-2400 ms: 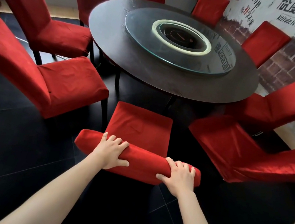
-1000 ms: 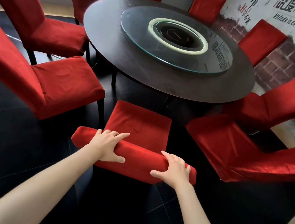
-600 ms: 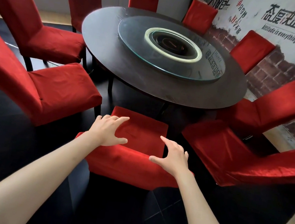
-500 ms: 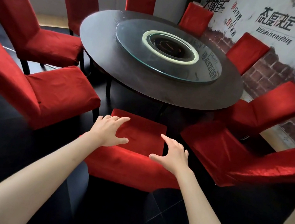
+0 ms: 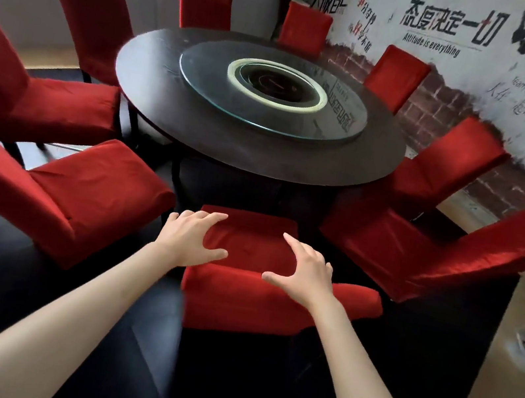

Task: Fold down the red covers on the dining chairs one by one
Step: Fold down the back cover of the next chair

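Nine red-covered chairs point(image 5: 237, 299), one round table point(image 5: 252, 148), two hands point(image 5: 190, 239).

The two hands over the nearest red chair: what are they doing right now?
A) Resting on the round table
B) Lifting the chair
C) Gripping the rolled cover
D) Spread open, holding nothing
D: the left hand and right hand hover with fingers spread above the chair cover.

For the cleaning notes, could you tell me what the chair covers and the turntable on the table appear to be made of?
The red chair cover looks like soft, matte, velvety fabric: it creases and shows a slight nap. The turntable looks like clear glass: glossy, reflecting the wall lettering, with a greenish edge.
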